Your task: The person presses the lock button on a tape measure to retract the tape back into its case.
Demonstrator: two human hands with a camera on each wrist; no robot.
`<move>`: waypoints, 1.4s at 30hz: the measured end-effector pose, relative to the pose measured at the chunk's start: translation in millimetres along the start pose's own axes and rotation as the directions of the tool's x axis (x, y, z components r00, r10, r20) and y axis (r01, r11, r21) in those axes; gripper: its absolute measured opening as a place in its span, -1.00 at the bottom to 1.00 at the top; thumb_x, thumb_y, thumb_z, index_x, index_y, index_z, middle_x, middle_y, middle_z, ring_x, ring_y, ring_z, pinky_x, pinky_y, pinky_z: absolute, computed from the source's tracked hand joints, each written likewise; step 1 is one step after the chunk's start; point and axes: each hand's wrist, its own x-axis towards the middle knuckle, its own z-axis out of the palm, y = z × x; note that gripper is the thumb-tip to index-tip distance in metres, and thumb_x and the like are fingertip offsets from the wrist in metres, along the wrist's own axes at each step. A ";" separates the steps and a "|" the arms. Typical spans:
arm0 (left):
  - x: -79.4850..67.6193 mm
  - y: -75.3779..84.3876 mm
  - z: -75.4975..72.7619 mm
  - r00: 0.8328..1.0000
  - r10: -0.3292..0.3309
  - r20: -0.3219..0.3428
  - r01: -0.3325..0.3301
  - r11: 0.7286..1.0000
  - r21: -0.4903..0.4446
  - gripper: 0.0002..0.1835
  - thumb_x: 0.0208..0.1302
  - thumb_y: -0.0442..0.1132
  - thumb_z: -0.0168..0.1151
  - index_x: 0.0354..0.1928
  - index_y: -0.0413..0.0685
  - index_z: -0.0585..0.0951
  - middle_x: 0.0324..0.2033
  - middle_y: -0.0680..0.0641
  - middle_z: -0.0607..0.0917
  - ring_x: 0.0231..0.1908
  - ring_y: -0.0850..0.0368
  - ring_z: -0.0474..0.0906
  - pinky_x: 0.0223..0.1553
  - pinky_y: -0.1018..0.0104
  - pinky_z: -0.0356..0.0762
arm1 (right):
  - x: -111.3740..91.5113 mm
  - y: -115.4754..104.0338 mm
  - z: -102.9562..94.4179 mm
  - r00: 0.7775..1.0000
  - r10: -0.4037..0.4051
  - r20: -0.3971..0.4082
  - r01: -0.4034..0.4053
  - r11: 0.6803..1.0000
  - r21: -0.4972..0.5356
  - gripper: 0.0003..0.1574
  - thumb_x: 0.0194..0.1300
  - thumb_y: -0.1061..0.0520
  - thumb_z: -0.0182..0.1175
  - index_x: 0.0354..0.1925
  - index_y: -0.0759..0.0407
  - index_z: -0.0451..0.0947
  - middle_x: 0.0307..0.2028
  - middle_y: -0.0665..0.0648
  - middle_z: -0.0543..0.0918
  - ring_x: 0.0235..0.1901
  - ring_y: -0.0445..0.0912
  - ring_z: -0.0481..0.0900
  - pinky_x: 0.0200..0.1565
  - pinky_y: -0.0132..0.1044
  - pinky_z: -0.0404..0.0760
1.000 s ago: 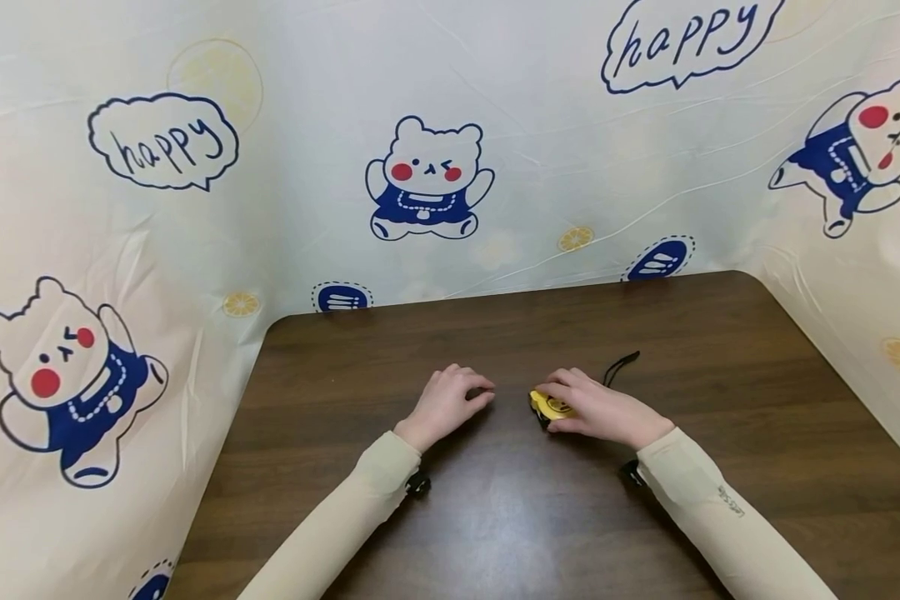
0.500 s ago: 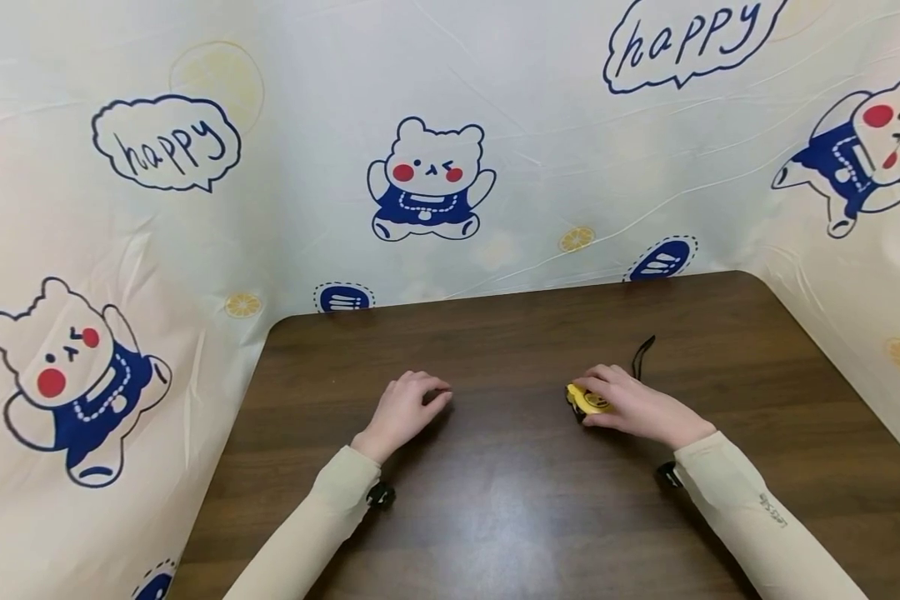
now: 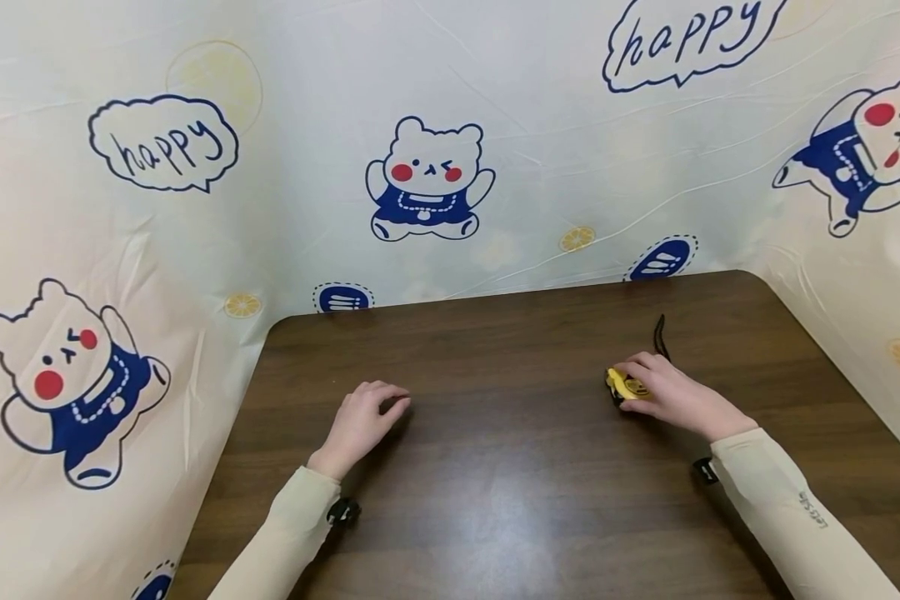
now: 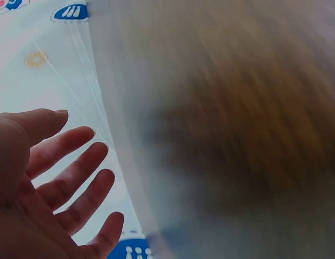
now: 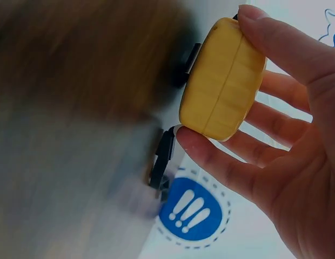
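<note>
A small yellow tape measure [image 3: 619, 386] with a black wrist strap [image 3: 660, 332] sits on the dark wooden table [image 3: 510, 475], right of centre. My right hand [image 3: 645, 387] grips it, thumb on one side and fingers on the other. The right wrist view shows the yellow case [image 5: 224, 81] pinched between thumb and fingers [image 5: 210, 156], with black parts on its far side. My left hand [image 3: 378, 408] rests on the table left of centre, fingers relaxed, holding nothing. Spread, empty fingers [image 4: 75, 172] fill the blurred left wrist view.
A cream cloth printed with bears [image 3: 429, 179] and "happy" bubbles [image 3: 163, 143] walls the table at the back, left and right. The table's rounded back corners [image 3: 281, 321] meet this cloth.
Both hands have moved apart. The right hand has carried the tape measure rightward and a little farther back; the strap now points away. The empty left hand has drawn leftward and nearer.
</note>
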 end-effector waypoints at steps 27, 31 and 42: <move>-13.4 -29.1 -13.3 0.997 -0.052 -0.055 0.053 0.999 0.010 -0.78 0.41 -0.17 0.38 0.00 -0.08 0.79 -0.05 -0.14 0.79 0.00 -0.15 0.66 0.14 -0.26 0.52 | -19.4 39.3 -14.7 0.993 0.116 -0.018 -0.116 0.993 -0.019 -0.33 0.19 0.22 0.53 0.17 0.51 0.52 0.04 0.47 0.59 0.01 0.37 0.56 0.09 0.33 0.53; -13.9 -31.1 -12.9 0.997 -0.055 -0.051 0.056 0.998 0.006 -0.78 0.41 -0.17 0.38 0.00 -0.08 0.79 -0.05 -0.14 0.79 0.00 -0.15 0.66 0.15 -0.26 0.52 | -22.8 45.3 -16.3 0.991 0.130 -0.013 -0.130 0.991 -0.010 -0.32 0.20 0.24 0.51 0.18 0.52 0.50 0.05 0.49 0.58 0.02 0.38 0.56 0.09 0.34 0.53; -18.9 -30.9 -9.3 0.995 -0.054 -0.084 0.053 0.998 -0.018 -0.70 0.46 -0.14 0.34 0.10 -0.13 0.76 0.07 -0.20 0.74 0.09 -0.22 0.63 0.17 -0.27 0.53 | -25.5 37.3 -18.2 0.988 0.147 -0.039 -0.147 0.989 -0.011 -0.40 0.34 0.14 0.43 0.21 0.47 0.54 0.24 0.53 0.51 0.25 0.46 0.45 0.21 0.37 0.45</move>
